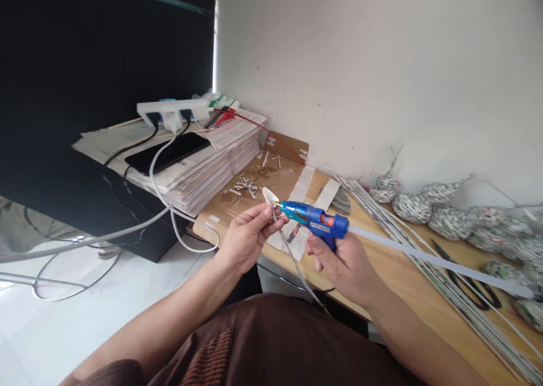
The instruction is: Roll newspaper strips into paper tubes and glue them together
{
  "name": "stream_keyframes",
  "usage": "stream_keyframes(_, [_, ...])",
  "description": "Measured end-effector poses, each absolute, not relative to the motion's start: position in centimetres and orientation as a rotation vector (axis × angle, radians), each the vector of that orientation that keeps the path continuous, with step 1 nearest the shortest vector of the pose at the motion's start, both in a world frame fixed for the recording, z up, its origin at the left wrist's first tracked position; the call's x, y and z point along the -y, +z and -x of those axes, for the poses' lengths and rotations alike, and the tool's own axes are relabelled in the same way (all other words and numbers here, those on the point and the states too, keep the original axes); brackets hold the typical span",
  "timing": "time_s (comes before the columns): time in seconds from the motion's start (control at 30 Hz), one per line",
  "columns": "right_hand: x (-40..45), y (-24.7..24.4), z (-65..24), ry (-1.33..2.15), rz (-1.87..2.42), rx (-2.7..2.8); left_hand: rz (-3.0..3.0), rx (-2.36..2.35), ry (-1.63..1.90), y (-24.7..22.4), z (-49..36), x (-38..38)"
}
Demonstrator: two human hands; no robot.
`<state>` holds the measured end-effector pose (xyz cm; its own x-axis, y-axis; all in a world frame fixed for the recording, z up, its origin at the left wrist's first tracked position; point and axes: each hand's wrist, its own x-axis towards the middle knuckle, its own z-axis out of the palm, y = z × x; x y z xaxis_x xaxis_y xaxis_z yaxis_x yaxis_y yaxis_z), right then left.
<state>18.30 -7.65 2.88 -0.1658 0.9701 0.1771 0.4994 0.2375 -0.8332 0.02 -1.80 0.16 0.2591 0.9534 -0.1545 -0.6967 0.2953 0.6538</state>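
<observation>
My left hand [250, 230] pinches a small white pointed piece [270, 195] at the end of a thin twisted paper cord [297, 267], which hangs down toward my lap. In my right hand [339, 261] is a blue glue gun [311, 216], gripped by its handle and pointing left. Its metal tip is right at the white piece, above my left fingertips; whether they touch is too small to tell. A long translucent glue stick [424, 256] juts from the back of the gun over the table.
A newspaper stack [216, 174] on the left carries a phone [167, 153] and a power strip [173, 111] with cables. Paper scraps [248, 187] lie on cardboard [224, 202]. Paper rods [407, 244], scissors [466, 284] and woven paper shapes [411, 207] are on the right.
</observation>
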Motion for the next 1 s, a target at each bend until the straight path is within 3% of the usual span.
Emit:
stream_keyframes(0.67, [7.59,3.34,-18.0,0.724,1.355,1.829,-0.519,-0.613,1.198,-0.04,0.1,1.71])
stream_keyframes(1.0, [7.65,3.61,-17.75,0.478,1.457,1.94,-0.524,-0.603,1.2,-0.05,0.19,1.73])
